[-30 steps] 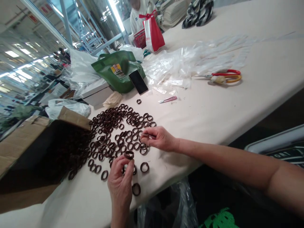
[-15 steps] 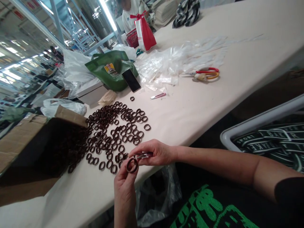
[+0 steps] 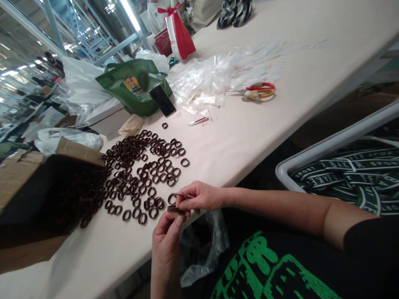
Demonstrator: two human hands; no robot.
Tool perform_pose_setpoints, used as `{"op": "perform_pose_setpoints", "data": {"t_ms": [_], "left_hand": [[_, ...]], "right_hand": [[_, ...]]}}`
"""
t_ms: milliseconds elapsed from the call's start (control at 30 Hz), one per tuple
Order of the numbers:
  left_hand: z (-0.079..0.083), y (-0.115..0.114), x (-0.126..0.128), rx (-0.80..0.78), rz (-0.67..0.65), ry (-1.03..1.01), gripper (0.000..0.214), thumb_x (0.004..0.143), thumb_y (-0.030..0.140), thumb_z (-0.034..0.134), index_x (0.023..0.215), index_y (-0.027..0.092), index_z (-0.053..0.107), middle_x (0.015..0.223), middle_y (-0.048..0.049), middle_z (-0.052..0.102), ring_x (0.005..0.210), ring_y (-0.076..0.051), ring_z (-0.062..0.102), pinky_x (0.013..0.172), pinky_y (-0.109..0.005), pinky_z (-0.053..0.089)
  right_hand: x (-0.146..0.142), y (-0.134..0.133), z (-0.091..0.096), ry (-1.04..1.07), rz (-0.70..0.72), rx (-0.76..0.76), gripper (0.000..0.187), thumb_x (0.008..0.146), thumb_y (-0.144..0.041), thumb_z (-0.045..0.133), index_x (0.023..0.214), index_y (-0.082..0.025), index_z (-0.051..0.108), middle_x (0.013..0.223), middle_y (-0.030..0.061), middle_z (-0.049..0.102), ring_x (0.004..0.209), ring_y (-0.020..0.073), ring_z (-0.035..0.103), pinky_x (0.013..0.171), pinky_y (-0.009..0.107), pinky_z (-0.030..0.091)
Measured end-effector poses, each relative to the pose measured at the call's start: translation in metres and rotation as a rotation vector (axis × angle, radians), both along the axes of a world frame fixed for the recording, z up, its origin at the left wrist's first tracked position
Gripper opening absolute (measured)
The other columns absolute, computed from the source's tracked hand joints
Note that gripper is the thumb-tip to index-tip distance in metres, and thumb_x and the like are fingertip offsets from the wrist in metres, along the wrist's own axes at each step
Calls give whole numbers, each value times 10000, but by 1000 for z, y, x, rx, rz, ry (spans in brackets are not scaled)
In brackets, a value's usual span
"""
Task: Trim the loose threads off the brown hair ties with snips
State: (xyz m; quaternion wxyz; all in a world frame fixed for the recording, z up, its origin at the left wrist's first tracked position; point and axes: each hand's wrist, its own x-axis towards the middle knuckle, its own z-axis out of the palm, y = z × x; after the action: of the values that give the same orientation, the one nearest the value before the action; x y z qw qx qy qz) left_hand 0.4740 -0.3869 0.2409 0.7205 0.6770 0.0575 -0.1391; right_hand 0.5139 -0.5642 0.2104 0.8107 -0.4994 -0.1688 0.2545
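Observation:
My left hand [image 3: 168, 234] pinches a dark brown ring [image 3: 174, 209] between thumb and fingers, over the table's front edge. The ring is turned nearly edge-on. Closed around small thread snips [image 3: 185, 195], my right hand [image 3: 204, 197] has its fingertips at the ring; most of the snips' body is hidden in the palm. Many more brown rings [image 3: 127, 149] lie in a loose heap to the left of both hands. An open cardboard box [image 3: 81, 152] lies on its side at the left, with rings at its mouth.
Beyond the rings are a green bag [image 3: 124, 93], a black phone [image 3: 162, 101], pink snips [image 3: 199, 121], clear plastic bags [image 3: 212, 74] and red-and-yellow-handled scissors [image 3: 260, 91]. A plastic bag [image 3: 202, 249] hangs below the table edge. A white-rimmed basket [image 3: 285, 168] of printed straps stands at right.
The ring in my left hand has turned from face-on to nearly edge-on. My right fingers have closed in on it, and the snips now point left above it. The view has shifted slightly.

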Motion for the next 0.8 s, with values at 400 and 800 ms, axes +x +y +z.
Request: {"op": "perform_pose_setpoints", "data": {"t_ms": [400, 800], "left_hand": [[-14, 5, -5, -28, 213, -1, 273, 691, 360, 855, 878, 201, 737, 892, -13, 740, 808, -120, 674, 747, -207, 539], [-11, 4, -8, -579, 330, 262, 343, 598, 262, 921, 744, 140, 635, 720, 55, 611, 521, -8, 528, 517, -92, 497]], "right_hand": [[-13, 5, -5, 537, 193, 206, 318, 771, -389, 795, 869, -132, 636, 628, -59, 599, 396, 8, 387, 415, 115, 435], [-18, -9, -5, -111, -144, -264, 450, 993, -489, 389, 811, -134, 598, 690, 19, 626, 547, 89, 497, 546, 208, 446]]}}
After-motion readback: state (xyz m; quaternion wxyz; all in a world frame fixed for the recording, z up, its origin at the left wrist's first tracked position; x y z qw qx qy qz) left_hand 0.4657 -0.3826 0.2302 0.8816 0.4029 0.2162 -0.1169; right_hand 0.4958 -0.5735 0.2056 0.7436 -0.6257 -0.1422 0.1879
